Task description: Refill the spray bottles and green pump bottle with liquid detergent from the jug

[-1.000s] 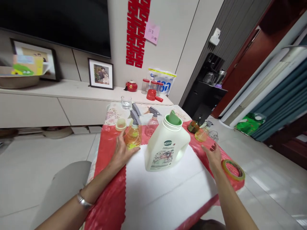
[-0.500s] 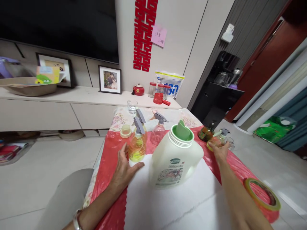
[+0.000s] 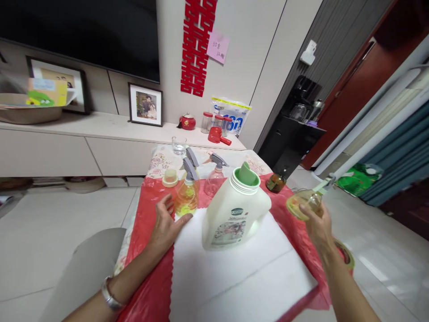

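My left hand rests at the table's left with thumb and fingers apart. It is beside a spray bottle of yellow liquid with a grey trigger head; whether it touches the bottle I cannot tell. My right hand grips a yellowish clear spray bottle, tilted and held up over the table's right edge. Between my hands stands a large pale green detergent jug without a cap, its green spout showing. Behind it is a pink spray bottle, with another grey trigger head behind the yellow one.
A pale cap sits at the left on the red cloth, and a brown bottle at the right. A roll of tape is partly behind my right arm. A glass beaker stands at the back. White paper lies under the jug.
My right hand has lifted the yellowish spray bottle off the red cloth and tilted it. My left hand keeps its place by the yellow spray bottle. The view has shifted slightly right.
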### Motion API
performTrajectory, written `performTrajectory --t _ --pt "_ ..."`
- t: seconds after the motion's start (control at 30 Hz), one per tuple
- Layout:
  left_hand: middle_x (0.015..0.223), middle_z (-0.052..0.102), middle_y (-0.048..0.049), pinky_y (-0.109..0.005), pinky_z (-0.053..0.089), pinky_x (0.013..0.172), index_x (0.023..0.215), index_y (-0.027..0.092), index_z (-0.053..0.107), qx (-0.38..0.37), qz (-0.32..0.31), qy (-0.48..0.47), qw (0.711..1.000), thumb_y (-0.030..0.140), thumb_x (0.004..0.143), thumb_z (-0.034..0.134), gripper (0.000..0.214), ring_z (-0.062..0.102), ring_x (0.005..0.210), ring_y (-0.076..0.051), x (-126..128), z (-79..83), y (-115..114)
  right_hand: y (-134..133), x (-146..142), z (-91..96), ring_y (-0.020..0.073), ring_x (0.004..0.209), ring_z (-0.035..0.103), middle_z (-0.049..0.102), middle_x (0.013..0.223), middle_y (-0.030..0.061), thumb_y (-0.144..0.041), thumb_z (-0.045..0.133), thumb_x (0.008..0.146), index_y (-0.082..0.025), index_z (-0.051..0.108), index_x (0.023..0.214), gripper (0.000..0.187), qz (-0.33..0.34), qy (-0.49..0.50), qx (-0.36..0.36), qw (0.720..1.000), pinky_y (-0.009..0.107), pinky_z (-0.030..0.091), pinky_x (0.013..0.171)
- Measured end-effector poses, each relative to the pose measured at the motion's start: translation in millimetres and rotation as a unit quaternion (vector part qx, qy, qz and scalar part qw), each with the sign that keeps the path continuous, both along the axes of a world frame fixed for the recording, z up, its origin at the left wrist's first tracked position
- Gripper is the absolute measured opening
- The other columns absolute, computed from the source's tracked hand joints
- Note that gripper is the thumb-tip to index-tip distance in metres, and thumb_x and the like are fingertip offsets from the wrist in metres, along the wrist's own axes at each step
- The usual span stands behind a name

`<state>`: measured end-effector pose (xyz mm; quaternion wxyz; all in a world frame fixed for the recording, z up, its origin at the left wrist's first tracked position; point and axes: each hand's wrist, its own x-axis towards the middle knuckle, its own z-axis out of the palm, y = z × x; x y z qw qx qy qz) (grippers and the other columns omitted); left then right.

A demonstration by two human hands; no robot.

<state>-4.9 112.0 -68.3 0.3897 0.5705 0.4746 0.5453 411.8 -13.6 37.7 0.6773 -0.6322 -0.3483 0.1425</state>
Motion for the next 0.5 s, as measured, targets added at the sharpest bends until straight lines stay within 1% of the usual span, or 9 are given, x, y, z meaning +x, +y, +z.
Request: performTrajectory --t 0.07,0.17,0.23,0.3,0.33,0.37,0.4,0.43,0.5 --pt "0.145 0.039 -0.0156 -0.056 0.042 0.108 0.135 0.023 0.036 0.016 0.027 -0.028 0.999 0.046 0.075 0.075 0.075 0.046 0.133 -0.033 -3 13.2 -9 -32 -26 8.1 0.0291 0.112 0.060 0.055 0.132 0.0109 -0.049 0.086 0.057 -0.021 0.049 0.139 0.094 0.045 0.017 -0.002 0.999 0.042 0.052 0.097" --pt "0.130 0.053 -0.0100 -0.047 0.044 0.106 0.123 0.024 0.051 0.052 0.062 -0.071 0.994 0.041 0.082 0.068 0.047 0.054 0.122 -0.027 -9 42.4 -37 -83 -65 2.6 0.0316 0.118 0.058 0.049 0.142 0.0111 -0.045 0.076 0.072 -0.031 0.041 0.148 0.085 0.139 0.077 -0.018 0.987 0.048 0.051 0.098" --pt "0.119 0.061 -0.0082 -0.041 0.044 0.104 0.111 0.023 0.061 0.051 0.015 -0.085 0.995 0.038 0.086 0.065 0.030 0.058 0.114 -0.025 -11 64.3 -63 -112 -91 -9.0 0.0331 0.117 0.059 0.052 0.139 0.0128 -0.052 0.069 0.077 -0.030 0.038 0.152 0.083 0.181 0.081 -0.029 0.980 0.051 0.050 0.098" --pt "0.112 0.066 -0.0083 -0.038 0.045 0.101 0.105 0.022 0.069 0.018 -0.078 -0.087 0.993 0.036 0.088 0.062 0.023 0.060 0.110 -0.025 -9 84.8 -93 -131 -118 -20.6 0.0354 0.115 0.060 0.058 0.130 0.0153 -0.060 0.067 0.076 -0.026 0.039 0.152 0.089 0.272 0.072 -0.095 0.955 0.050 0.052 0.096" --pt "0.107 0.069 -0.0087 -0.037 0.047 0.097 0.104 0.022 0.071 -0.015 -0.150 -0.086 0.985 0.037 0.088 0.061 0.024 0.062 0.105 -0.025 -8 93.9 -106 -136 -132 -25.1 0.0365 0.113 0.061 0.061 0.124 0.0155 -0.062 0.069 0.072 -0.024 0.041 0.151 0.092 0.324 0.062 -0.121 0.936 0.048 0.053 0.093" --pt "0.108 0.071 -0.0094 -0.038 0.048 0.096 0.106 0.022 0.073 -0.055 -0.231 -0.088 0.967 0.037 0.089 0.060 0.026 0.063 0.104 -0.026 -6 101.9 -119 -138 -147 -28.7 0.0363 0.110 0.062 0.063 0.119 0.0140 -0.061 0.072 0.070 -0.025 0.044 0.149 0.091 0.370 0.048 -0.149 0.916 0.046 0.055 0.089" --pt "0.114 0.071 -0.0101 -0.039 0.046 0.099 0.110 0.023 0.073 -0.086 -0.311 -0.098 0.942 0.036 0.088 0.062 0.028 0.062 0.110 -0.027 -4 108.8 -130 -137 -162 -31.4 0.0347 0.107 0.063 0.064 0.115 0.0115 -0.059 0.074 0.071 -0.028 0.047 0.146 0.085 0.406 0.027 -0.170 0.898 0.044 0.057 0.085" --pt "0.120 0.070 -0.0101 -0.040 0.045 0.101 0.116 0.024 0.072 -0.115 -0.379 -0.115 0.911 0.035 0.088 0.064 0.031 0.061 0.115 -0.028 -3 114.4 -139 -134 -176 -33.6 0.0322 0.106 0.063 0.064 0.113 0.0098 -0.057 0.074 0.075 -0.029 0.052 0.141 0.076 0.425 0.015 -0.178 0.887 0.042 0.058 0.083" --pt "0.123 0.070 -0.0104 -0.040 0.044 0.103 0.119 0.023 0.071 -0.159 -0.480 -0.159 0.848 0.035 0.086 0.066 0.035 0.060 0.119 -0.029 -1 122.2 -151 -124 -200 -37.3 0.0262 0.107 0.061 0.061 0.117 0.0086 -0.051 0.067 0.088 -0.024 0.057 0.133 0.053 0.446 -0.006 -0.183 0.876 0.040 0.057 0.085"
